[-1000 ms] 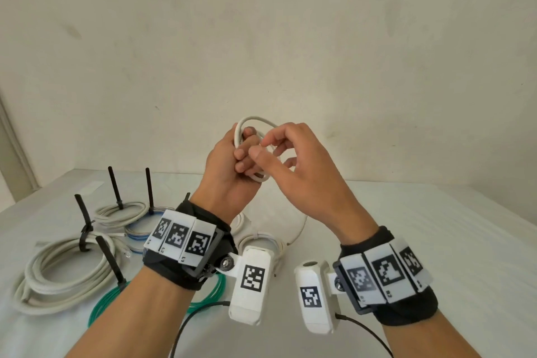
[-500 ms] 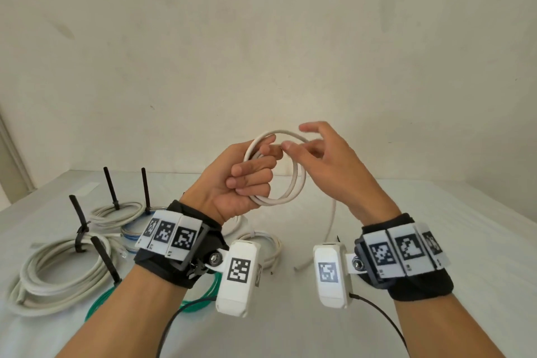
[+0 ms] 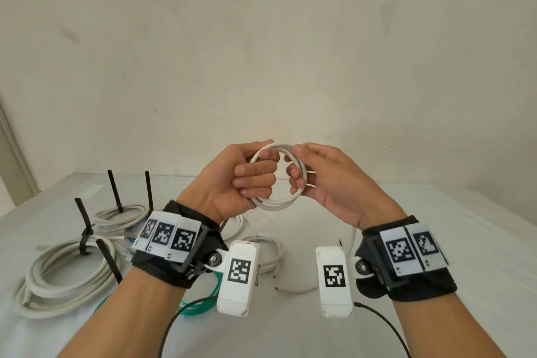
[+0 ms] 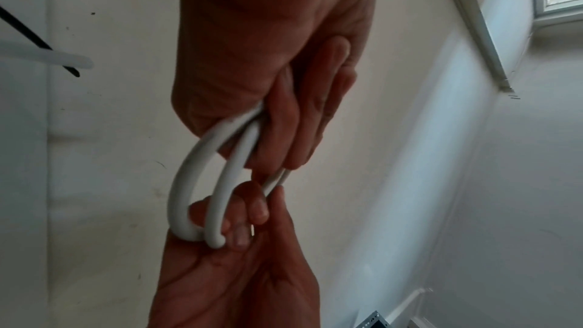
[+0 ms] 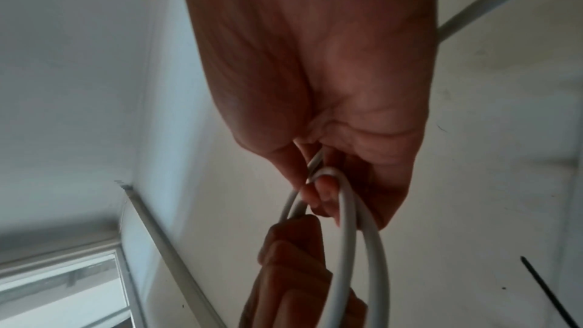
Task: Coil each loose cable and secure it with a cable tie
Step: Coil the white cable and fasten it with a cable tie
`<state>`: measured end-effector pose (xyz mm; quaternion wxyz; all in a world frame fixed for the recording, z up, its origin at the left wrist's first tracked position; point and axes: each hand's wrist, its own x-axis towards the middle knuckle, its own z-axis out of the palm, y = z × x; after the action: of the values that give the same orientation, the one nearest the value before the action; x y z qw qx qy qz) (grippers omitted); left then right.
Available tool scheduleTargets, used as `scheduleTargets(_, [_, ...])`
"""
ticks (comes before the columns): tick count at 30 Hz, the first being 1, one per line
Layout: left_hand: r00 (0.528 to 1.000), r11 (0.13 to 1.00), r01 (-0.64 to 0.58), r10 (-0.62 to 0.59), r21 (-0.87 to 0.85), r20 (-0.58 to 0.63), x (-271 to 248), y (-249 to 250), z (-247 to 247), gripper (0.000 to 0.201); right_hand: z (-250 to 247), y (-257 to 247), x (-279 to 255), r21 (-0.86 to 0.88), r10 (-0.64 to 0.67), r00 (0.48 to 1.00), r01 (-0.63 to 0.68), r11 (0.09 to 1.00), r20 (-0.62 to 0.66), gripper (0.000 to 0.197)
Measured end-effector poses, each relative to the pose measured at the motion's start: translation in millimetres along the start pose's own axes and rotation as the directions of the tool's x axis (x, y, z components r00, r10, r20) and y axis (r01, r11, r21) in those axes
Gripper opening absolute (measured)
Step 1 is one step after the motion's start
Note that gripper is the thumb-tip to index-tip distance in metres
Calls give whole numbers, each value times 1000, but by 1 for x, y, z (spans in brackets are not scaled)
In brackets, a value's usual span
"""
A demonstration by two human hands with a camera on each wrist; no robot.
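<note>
Both hands hold a small coil of white cable [image 3: 275, 203] in the air above the table. My left hand [image 3: 250, 177] grips the coil's left side with curled fingers. On the coil's right side my right hand [image 3: 302, 174] has its fingers curled round the loops. The free tail [image 3: 293, 289] of this cable hangs down past the right wrist and ends on the table. In the left wrist view two loops [image 4: 195, 183] run from the left fingers into the right hand's fingers. In the right wrist view the loops [image 5: 353, 246] pass under the right fingertips.
On the white table [image 3: 436, 241] at the left lie coiled cables bound with black ties [image 3: 85, 227]: a thick grey-white coil [image 3: 58, 279], a thinner white coil [image 3: 122, 212], a green coil [image 3: 191, 305]. More white cable [image 3: 270, 250] lies behind the left wrist. A wall stands close behind.
The loop has grown from a tight bend into a round coil. My right hand moved from pinching at the top to gripping the coil's right side. The hanging tail got shorter.
</note>
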<state>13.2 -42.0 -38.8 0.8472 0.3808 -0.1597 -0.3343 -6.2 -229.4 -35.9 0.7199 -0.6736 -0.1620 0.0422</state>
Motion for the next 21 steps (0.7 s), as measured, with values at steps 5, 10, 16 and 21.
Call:
scheduleTargets(5, [995,991,-24,37,131,-96,2,-5,7,33,-2,-1,0,-168,-76,993,60,984,-90,33])
scheduleTargets(10, [994,985,-30,48,170,-102,1,-5,9,27,2,0,1,-336,-247,940,160,928,-236,27])
scheduleTargets(16, [995,988,-42,55,152,-82,0,-9,13,27,-1,-4,-3,-285,-219,928,132,949,-300,31])
scheduleTargets(21, [993,995,-100,99,-11,-64,-1,-4,10,34,3,-4,-6,-149,-18,984,-9,989,-178,35])
